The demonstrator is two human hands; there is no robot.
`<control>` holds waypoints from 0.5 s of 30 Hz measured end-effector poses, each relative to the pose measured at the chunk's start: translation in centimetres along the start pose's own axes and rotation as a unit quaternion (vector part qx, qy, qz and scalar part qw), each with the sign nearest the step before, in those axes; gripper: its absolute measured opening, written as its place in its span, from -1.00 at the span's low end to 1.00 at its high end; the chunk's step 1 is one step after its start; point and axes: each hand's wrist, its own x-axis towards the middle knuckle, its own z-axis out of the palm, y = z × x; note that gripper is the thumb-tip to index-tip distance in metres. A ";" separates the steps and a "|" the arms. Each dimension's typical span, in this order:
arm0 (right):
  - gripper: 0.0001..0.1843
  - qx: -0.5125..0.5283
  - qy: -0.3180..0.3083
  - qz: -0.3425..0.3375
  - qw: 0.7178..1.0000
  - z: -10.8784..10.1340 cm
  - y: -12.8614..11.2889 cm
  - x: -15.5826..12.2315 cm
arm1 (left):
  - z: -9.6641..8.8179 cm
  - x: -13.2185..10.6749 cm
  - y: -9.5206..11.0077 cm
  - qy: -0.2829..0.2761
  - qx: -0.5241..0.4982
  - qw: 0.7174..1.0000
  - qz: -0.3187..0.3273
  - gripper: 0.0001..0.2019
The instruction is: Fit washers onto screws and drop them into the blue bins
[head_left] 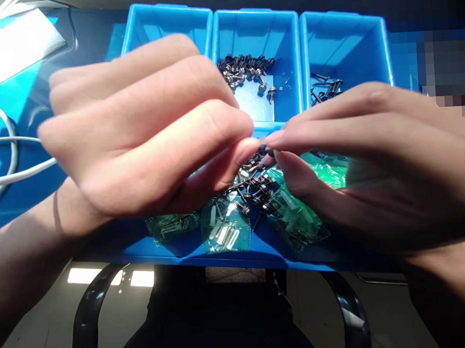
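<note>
My left hand (148,131) is closed, with its fingers curled and its thumb pressed to the index finger; anything inside is hidden. Its thumb tip meets the fingertips of my right hand (372,161), which pinches a small dark part (270,152) between thumb and fingers; too little of it shows to tell its kind. Below both hands lies a loose pile of hex-head screws (256,185) with washers on them. Around the pile are green-tinted clear plastic bags; one bag (225,229) holds white wall plugs and screws, and another bag (297,220) lies beneath my right hand.
Three blue bins stand at the back: the left bin (169,8) is partly hidden by my hand, the middle bin (255,17) holds hex-head screws (246,67), and the right bin (343,20) holds long dark screws (329,88). White cables (13,149) and a white sheet (19,45) lie at left.
</note>
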 end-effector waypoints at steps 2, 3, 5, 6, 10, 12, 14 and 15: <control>-0.66 0.047 0.035 0.064 0.996 -0.8 -0.1 0.6 | 0.8 0.4 -1.4 0.021 0.010 1.000 0.004 -0.29; -0.79 0.061 0.067 0.089 0.992 -1.0 -0.5 0.9 | 1.2 0.5 -1.9 0.025 0.013 1.000 0.004 -0.25; -0.91 0.089 0.151 0.118 0.978 -0.7 -1.8 1.5 | 1.9 0.5 -2.2 0.026 0.015 1.000 0.003 -0.22; -0.90 0.095 0.169 0.133 0.972 -0.3 -2.5 1.7 | 2.2 0.5 -2.1 0.024 0.015 1.000 0.004 -0.23; -0.78 0.022 0.175 0.145 0.974 1.3 -3.6 1.5 | 2.3 0.1 -1.2 0.043 0.031 0.998 0.034 -0.46; -0.78 -0.007 0.156 0.079 0.984 1.9 -3.3 0.9 | 1.8 0.0 -1.1 0.048 0.050 0.995 0.078 -0.66; -0.77 -0.017 0.123 0.015 0.992 2.4 -2.8 0.4 | 1.4 -0.1 -1.4 -0.064 0.064 0.988 0.129 -0.63; -0.76 -0.024 0.100 -0.007 0.995 2.6 -2.6 0.3 | 1.5 -0.1 -1.6 -0.061 0.074 0.987 0.132 -0.62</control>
